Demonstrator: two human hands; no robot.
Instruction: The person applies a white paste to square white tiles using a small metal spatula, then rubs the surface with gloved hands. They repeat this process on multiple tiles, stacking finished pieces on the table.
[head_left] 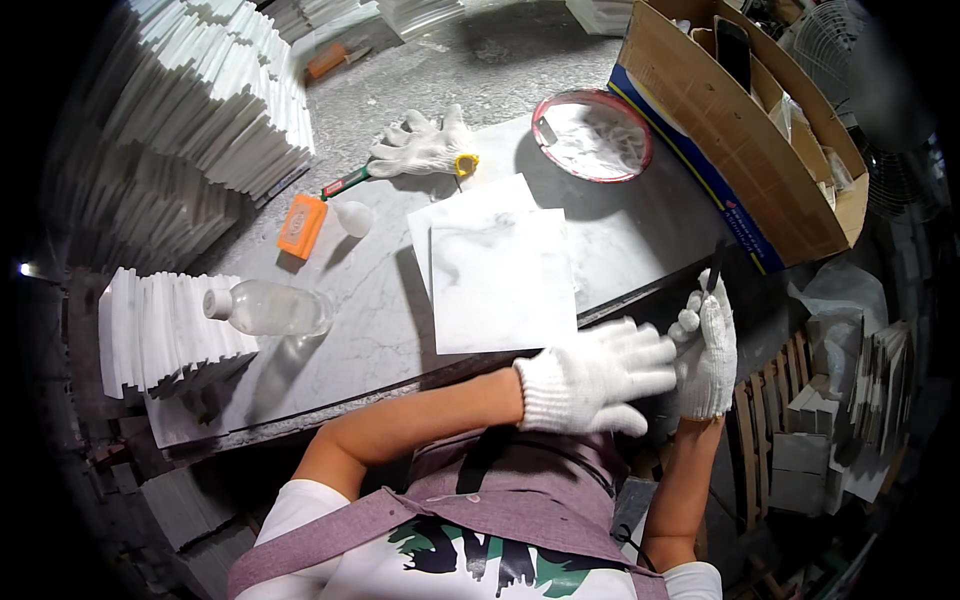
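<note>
Bowl of white stuff beside a cluttered cardboard box
Left hand stretched out flat, right hand gripping a thin dark tool.

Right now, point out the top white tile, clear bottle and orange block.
Top white tile (503,282), head view: middle of its face.
Clear bottle (276,308), head view: side of its body.
Orange block (301,226), head view: middle of its face.

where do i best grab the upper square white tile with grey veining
Probably at its near right corner, from the near side, pinched above and below: the upper tile lies flat, with that corner apparently jutting past the grey-white stone slab, while the lower white tile shows beyond its left and far edges.
</note>
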